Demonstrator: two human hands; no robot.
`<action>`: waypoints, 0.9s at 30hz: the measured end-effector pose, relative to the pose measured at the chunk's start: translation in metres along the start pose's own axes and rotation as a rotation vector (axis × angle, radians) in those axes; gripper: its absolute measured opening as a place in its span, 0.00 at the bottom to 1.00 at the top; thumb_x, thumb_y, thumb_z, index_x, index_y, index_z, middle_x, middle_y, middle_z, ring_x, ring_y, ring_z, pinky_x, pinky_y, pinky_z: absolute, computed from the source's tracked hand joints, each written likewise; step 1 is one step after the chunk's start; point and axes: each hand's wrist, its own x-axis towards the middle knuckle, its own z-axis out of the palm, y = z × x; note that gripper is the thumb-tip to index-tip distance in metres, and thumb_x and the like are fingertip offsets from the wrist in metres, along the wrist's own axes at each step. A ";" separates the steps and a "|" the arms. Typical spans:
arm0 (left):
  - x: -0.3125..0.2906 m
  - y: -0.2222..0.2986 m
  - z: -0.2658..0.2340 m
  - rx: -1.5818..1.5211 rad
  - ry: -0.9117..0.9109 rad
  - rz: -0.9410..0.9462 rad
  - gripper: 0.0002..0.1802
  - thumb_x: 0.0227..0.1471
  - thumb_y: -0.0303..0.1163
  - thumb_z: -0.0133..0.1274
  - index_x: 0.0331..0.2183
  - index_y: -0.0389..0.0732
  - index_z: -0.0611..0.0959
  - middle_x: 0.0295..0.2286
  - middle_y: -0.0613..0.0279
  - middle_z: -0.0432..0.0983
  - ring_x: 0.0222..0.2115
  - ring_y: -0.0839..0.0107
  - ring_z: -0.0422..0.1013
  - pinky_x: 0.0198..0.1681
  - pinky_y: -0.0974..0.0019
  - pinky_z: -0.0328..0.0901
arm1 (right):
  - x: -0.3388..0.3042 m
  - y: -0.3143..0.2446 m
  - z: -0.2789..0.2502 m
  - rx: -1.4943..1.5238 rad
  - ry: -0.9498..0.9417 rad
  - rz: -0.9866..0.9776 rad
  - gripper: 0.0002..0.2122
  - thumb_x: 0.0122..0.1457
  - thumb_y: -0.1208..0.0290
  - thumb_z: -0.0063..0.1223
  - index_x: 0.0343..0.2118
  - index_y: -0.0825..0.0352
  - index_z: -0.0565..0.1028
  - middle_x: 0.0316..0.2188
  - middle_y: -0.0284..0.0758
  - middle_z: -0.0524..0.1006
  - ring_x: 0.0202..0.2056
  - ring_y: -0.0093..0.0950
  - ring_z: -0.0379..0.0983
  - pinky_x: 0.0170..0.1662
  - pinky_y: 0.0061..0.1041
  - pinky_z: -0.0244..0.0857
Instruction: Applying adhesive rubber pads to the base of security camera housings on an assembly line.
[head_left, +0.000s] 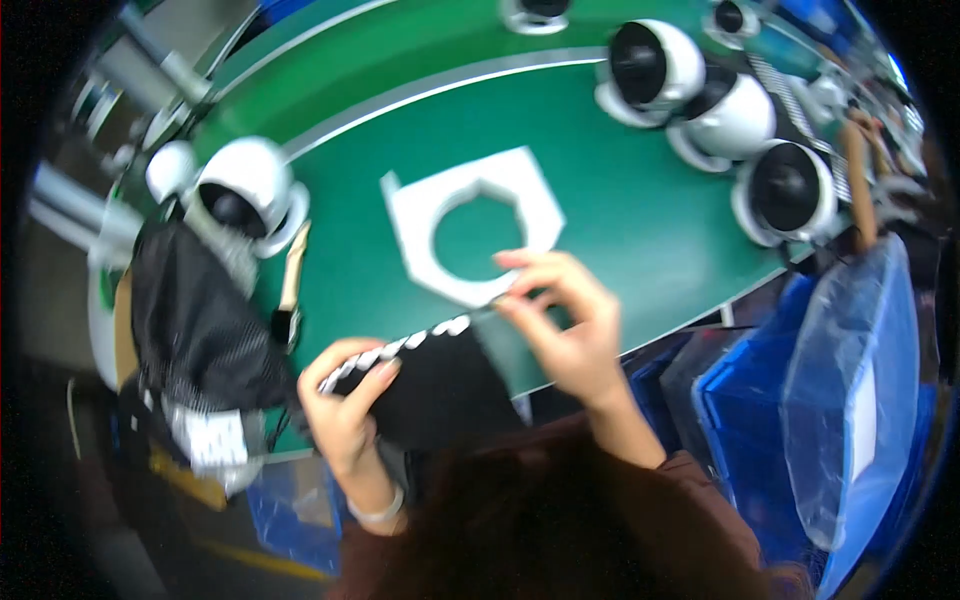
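Green table (650, 270), black sheet (440, 390) nearer the person than the white frame (534, 205)
Left hand (345, 412) clamped on the sheet's white-dotted border (390, 351); right hand (577, 328), beside the frame, nearly pinched together at the sheet's corner, hold too blurred to tell

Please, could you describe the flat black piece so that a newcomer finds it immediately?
Find the green table, then its near edge. There the left hand holds the flat black piece. White patches along its far edge set it apart from the black mesh bag at left.
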 end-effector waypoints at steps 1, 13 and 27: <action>0.002 -0.004 0.003 0.006 -0.002 -0.024 0.09 0.28 0.20 0.56 0.22 0.32 0.76 0.20 0.63 0.71 0.22 0.78 0.65 0.28 0.78 0.58 | -0.001 0.007 -0.001 -0.002 0.025 -0.016 0.04 0.43 0.82 0.53 0.24 0.69 0.71 0.35 0.40 0.72 0.31 0.23 0.70 0.27 0.15 0.63; -0.005 -0.008 -0.004 0.113 0.000 0.036 0.10 0.33 0.23 0.53 0.25 0.33 0.74 0.21 0.68 0.65 0.22 0.81 0.59 0.27 0.80 0.54 | -0.006 -0.001 0.002 -0.035 0.004 -0.097 0.02 0.46 0.76 0.51 0.23 0.67 0.69 0.28 0.33 0.73 0.28 0.26 0.70 0.25 0.20 0.64; -0.006 -0.012 -0.005 0.100 0.029 0.057 0.10 0.35 0.22 0.52 0.27 0.33 0.73 0.24 0.67 0.66 0.24 0.80 0.60 0.30 0.79 0.55 | -0.010 0.000 0.005 0.093 -0.070 0.020 0.07 0.51 0.76 0.47 0.33 0.69 0.67 0.12 0.29 0.71 0.15 0.15 0.67 0.18 0.12 0.58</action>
